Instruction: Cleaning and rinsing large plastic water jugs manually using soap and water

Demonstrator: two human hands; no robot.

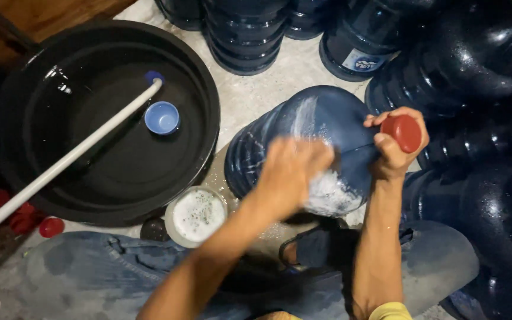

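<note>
A large blue water jug (303,139), lying tilted at centre, is gripped at its red cap (402,132) by the right hand (393,148). Suds are rubbed on it by the blurred left hand (291,172); finger state cannot be told. Foamy liquid is held in a small white bowl (197,214), a blue cup (162,117) in the black basin (37,154).

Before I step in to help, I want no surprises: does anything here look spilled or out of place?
Only small things: red caps lie loose on the floor beside the black tub, and a small blue cup sits inside it.

A large blue water jug (309,139) lies tilted, soapy, its red cap (403,132) on.
</note>
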